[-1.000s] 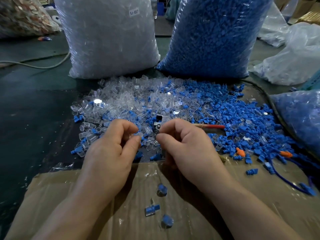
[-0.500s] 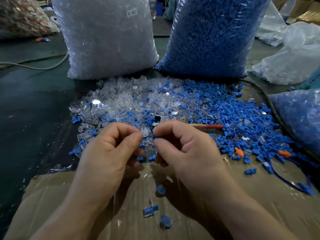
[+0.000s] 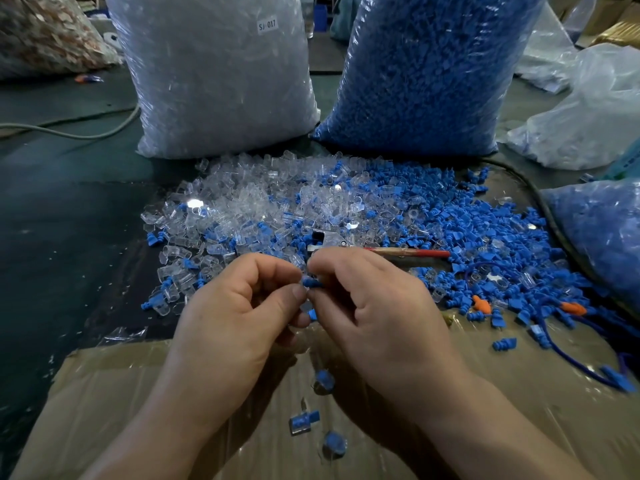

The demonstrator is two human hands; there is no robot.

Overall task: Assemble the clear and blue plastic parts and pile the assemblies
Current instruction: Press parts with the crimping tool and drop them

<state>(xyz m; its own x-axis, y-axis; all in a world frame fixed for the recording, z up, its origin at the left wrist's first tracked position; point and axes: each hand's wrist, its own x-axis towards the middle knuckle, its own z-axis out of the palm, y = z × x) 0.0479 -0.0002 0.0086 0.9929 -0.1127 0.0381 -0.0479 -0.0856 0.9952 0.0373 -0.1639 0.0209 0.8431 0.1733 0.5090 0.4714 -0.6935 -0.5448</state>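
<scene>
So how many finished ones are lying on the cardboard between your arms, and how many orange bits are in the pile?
Finished assemblies on the cardboard: 3
Orange pieces in the pile: 2
Total: 5

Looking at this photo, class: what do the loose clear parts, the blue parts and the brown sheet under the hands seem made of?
Clear parts: likely hard plastic, glossy; see-through with bright glints.
Blue parts: plastic or rubber, matte; opaque, ribbed, no glints.
Brown sheet: probably cardboard under shiny clear film or tape; wrinkled reflections show.
</scene>
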